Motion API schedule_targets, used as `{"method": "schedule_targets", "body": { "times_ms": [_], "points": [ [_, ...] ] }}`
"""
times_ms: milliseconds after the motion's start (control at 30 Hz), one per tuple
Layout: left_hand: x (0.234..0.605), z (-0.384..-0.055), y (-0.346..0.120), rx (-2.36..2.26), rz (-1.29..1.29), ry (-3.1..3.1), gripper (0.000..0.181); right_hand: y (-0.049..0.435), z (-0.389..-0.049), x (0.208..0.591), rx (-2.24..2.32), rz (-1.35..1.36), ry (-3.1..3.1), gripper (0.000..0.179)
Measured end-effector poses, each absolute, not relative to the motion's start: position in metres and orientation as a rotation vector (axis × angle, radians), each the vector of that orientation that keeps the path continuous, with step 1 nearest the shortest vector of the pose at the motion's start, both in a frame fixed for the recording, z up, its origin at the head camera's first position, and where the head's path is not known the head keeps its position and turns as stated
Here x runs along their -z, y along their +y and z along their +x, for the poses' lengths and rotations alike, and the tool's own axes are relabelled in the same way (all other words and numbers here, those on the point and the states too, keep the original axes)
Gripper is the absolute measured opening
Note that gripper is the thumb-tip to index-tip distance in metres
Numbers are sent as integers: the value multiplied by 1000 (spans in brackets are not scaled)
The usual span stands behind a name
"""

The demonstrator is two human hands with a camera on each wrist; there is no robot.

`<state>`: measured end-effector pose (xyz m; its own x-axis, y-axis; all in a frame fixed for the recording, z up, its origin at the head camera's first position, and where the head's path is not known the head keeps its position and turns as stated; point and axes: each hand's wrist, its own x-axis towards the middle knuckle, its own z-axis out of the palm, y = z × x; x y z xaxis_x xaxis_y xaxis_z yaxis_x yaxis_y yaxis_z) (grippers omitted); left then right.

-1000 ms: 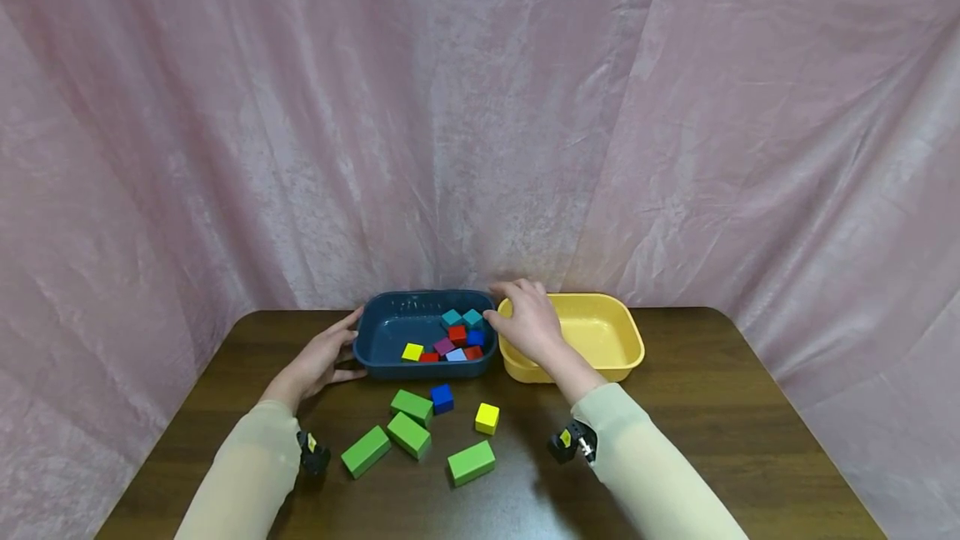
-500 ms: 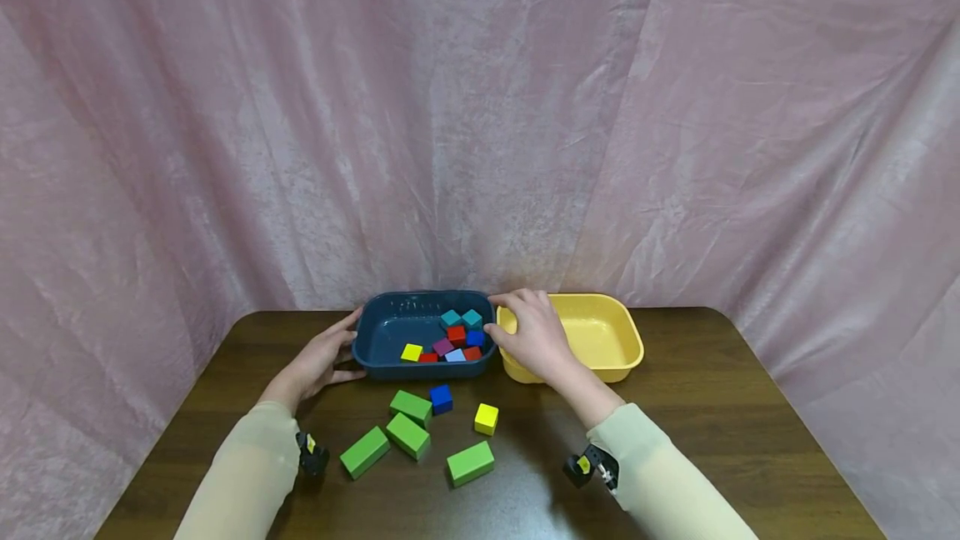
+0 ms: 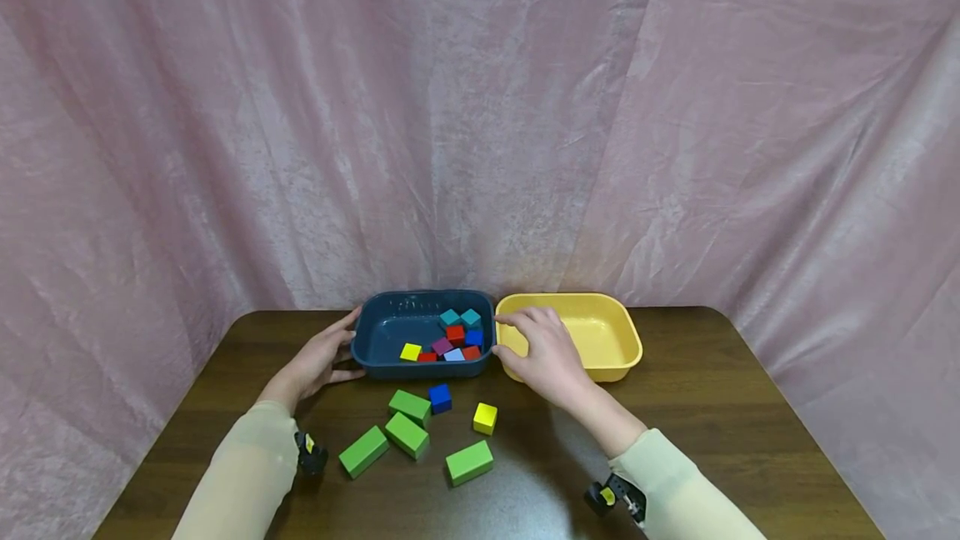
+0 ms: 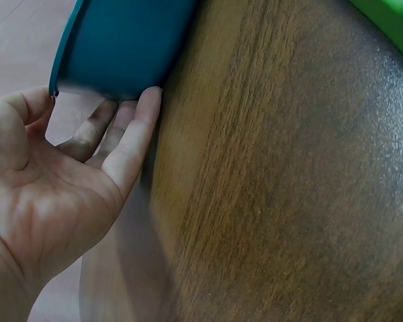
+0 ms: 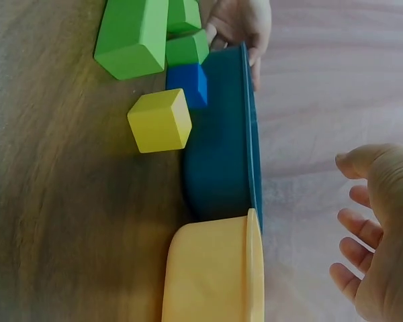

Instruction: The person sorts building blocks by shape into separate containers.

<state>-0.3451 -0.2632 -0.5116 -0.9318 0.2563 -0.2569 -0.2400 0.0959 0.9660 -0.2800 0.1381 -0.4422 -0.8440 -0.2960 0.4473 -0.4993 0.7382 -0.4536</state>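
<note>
A dark blue bin (image 3: 375,368) holds several small cubes, among them a yellow cube (image 3: 411,352) and a purple cube (image 3: 442,347). At its left end my left hand (image 3: 321,361) touches the wall with fingertips, the fingers mostly straight; the left wrist view shows the palm (image 4: 54,188) turned to the camera. Right beside the blue bin stands a yellow bin (image 3: 633,348). Over that bin's left part hovers my right hand (image 3: 543,352), fingers spread and holding nothing. In the right wrist view the same hand (image 5: 383,228) is apart from both bins.
In front of the bins lie several green blocks (image 3: 470,462), a blue cube (image 3: 440,397) and a loose yellow cube (image 3: 485,418) on the wooden table (image 3: 720,407). A pink curtain (image 3: 480,107) hangs close behind the bins.
My right hand has drawn back toward me and slightly right, from the seam between the bins to over the yellow bin. The left hand stays at the blue bin's end.
</note>
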Motion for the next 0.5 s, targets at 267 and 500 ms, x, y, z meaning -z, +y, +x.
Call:
{"method": "schedule_targets", "body": {
  "times_ms": [267, 500],
  "points": [
    [512, -346, -264, -1896, 13, 2018, 59, 145, -271, 444, -799, 653, -2580, 43],
    [511, -345, -263, -1897, -13, 2021, 59, 148, -262, 450, -780, 700, -2548, 41]
  ]
}}
